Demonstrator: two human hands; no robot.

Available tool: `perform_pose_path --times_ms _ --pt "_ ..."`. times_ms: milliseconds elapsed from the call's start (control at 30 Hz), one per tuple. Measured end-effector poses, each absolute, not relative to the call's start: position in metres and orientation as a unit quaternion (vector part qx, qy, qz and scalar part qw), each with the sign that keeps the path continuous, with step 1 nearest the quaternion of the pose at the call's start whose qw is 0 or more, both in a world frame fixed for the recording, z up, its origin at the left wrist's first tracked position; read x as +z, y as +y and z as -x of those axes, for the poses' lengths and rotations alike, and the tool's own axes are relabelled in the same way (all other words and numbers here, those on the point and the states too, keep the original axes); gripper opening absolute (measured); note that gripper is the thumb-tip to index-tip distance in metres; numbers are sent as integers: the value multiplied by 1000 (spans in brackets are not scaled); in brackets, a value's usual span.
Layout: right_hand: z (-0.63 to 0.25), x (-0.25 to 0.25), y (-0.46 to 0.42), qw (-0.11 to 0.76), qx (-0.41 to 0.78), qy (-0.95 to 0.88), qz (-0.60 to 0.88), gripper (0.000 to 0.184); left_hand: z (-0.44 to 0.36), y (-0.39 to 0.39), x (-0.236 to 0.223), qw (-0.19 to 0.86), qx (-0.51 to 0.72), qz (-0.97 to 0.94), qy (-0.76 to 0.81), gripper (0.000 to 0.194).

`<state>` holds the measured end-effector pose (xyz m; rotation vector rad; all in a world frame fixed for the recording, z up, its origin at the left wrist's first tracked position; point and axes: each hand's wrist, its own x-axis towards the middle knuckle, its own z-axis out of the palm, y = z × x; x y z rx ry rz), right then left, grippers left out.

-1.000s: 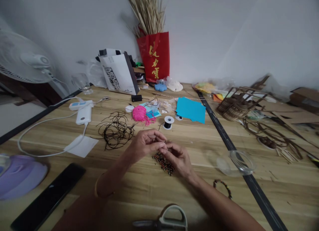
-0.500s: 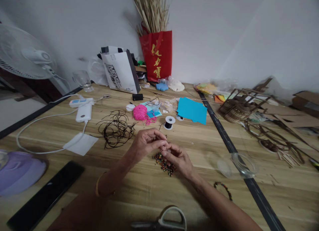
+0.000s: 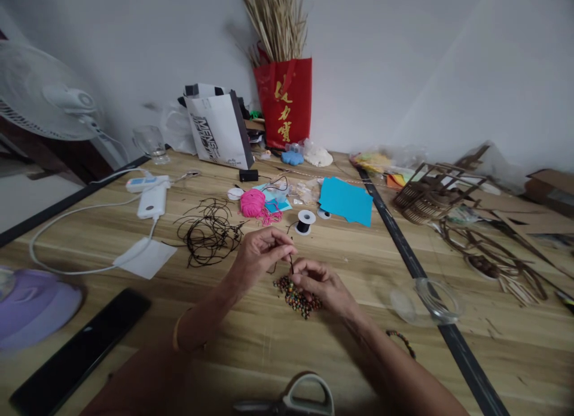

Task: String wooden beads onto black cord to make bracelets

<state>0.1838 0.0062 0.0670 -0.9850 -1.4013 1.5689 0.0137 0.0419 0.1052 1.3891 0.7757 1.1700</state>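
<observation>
A short length of dark cord (image 3: pixel 291 263) runs between my two hands, over the middle of the table. My left hand (image 3: pixel 264 252) pinches its upper part between thumb and fingertips. Lower and to the right, my right hand (image 3: pixel 320 283) closes thumb and forefinger on its lower part. Whether a bead sits in the right fingertips is hidden. Small multicoloured beads (image 3: pixel 296 300) lie in a loose pile just below the hands, partly covered by the right one. A tangle of dark cords (image 3: pixel 210 232) lies left of my left hand.
Beyond the hands stand a spool of black thread (image 3: pixel 304 223), a pink yarn ball (image 3: pixel 252 203) and blue sheets (image 3: pixel 345 199). Scissors (image 3: pixel 309 395) lie at the near edge. A beaded bracelet (image 3: pixel 402 342) and a clear round container (image 3: pixel 437 301) are on the right; a phone (image 3: pixel 83 350) is left.
My hands have moved apart, the left slightly up and left, the right slightly down. The dark cord now shows between them, where the fingertips were together before.
</observation>
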Motion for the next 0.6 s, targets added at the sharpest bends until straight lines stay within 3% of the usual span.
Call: perform_pose_path --times_ms 600 --pt "-185 71 6 362 629 -557 404 38 -12 43 105 552 476 -602 325 11"
